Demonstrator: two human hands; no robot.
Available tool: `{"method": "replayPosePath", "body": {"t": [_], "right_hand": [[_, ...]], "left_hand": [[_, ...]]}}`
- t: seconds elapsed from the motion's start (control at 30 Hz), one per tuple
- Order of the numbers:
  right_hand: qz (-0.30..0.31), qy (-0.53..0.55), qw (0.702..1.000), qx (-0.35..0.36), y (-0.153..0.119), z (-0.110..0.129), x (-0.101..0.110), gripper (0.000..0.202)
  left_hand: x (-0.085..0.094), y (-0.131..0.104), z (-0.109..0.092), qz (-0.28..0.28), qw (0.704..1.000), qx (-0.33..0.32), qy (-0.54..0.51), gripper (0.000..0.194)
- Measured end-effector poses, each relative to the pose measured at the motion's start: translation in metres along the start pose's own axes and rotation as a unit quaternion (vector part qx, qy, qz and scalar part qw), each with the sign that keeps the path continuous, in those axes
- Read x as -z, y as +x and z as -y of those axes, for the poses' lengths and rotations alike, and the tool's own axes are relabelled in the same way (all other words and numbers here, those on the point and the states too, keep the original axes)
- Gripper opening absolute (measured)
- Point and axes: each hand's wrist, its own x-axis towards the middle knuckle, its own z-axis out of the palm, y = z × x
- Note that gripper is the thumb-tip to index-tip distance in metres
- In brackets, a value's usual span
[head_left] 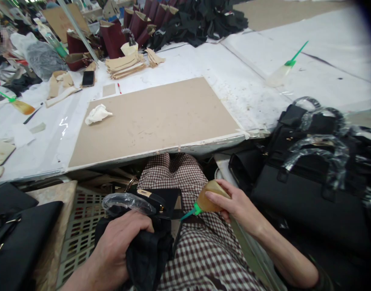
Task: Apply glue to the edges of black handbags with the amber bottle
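On my checkered lap rests a black handbag (170, 198) with a gold clasp and a plastic-wrapped handle. My left hand (121, 242) is closed around the bag's black lining cloth (150, 254), next to the wrapped handle. In my right hand (230, 200) is a squeeze bottle (211, 197) of amber liquid, tilted down to the left. Its green nozzle tip meets or nearly meets the bag's open edge; I cannot tell which. The bag's far side is partly hidden by my left hand and the cloth.
A brown board (161, 117) with a crumpled white cloth (98, 114) lies on the white table ahead. Finished black handbags (306, 194) are piled at my right. More black bags (22, 234) lie at left beside a plastic crate (82, 222). Another glue-type bottle (280, 74) lies at back right.
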Motion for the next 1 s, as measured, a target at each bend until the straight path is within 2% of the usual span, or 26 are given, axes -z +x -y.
{"method": "replayPosePath", "body": {"t": [0.23, 0.5, 0.6, 0.77, 0.87, 1.0], "right_hand": [[0.036, 0.062, 0.997, 0.005, -0.003, -0.001, -0.001, 0.048], [0.074, 0.167, 0.983, 0.020, -0.031, 0.010, -0.010, 0.040], [0.057, 0.189, 0.980, 0.029, -0.042, 0.015, -0.015, 0.044], [0.018, 0.217, 0.975, 0.044, -0.054, 0.020, -0.020, 0.063], [0.000, 0.228, 0.973, 0.041, -0.055, 0.016, -0.019, 0.063], [0.013, 0.226, 0.972, 0.058, -0.050, 0.002, -0.018, 0.060]], "left_hand": [[0.005, 0.006, -0.002, -0.004, 1.000, 0.007, 0.018, 0.018], [0.005, 0.007, -0.002, -0.004, 1.000, 0.011, 0.016, 0.019], [0.005, 0.007, -0.002, 0.002, 1.000, 0.017, 0.011, 0.020], [0.007, 0.004, 0.002, 0.008, 0.999, 0.040, -0.011, 0.019], [0.009, 0.004, 0.004, 0.010, 0.998, 0.053, -0.023, 0.018], [0.009, 0.008, 0.003, 0.014, 0.998, 0.057, -0.029, 0.018]]}}
